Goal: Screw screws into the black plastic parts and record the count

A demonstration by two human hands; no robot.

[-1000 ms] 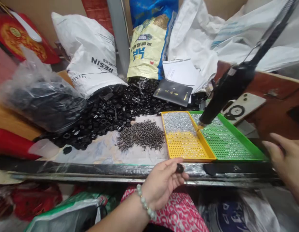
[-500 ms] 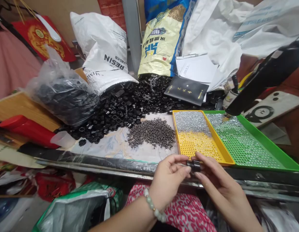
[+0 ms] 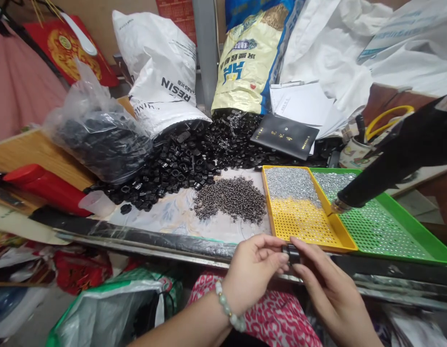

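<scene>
A small round black plastic part (image 3: 292,252) is pinched between my two hands at the table's front edge. My left hand (image 3: 257,267), with a beaded bracelet at its wrist, has thumb and fingertips closed on the part's left side. Fingers and thumb of my right hand (image 3: 322,277) grip it from the right, covering much of it. Just beyond lies the yellow perforated tray (image 3: 349,240), its holes partly covered by small silvery pieces. A heap of tiny dark metal pieces (image 3: 230,200) lies left of that tray.
An electric screwdriver (image 3: 382,166) hangs over the yellow tray and the green perforated tray (image 3: 422,241). Black plastic parts (image 3: 173,166) spill from the white sack (image 3: 154,62). A red bottle (image 3: 43,188) and a plastic cup (image 3: 97,203) are at left.
The electric screwdriver has swung left and down, its tip moving from over the green tray to the yellow tray's right edge. Both hands keep their grip on the black part.
</scene>
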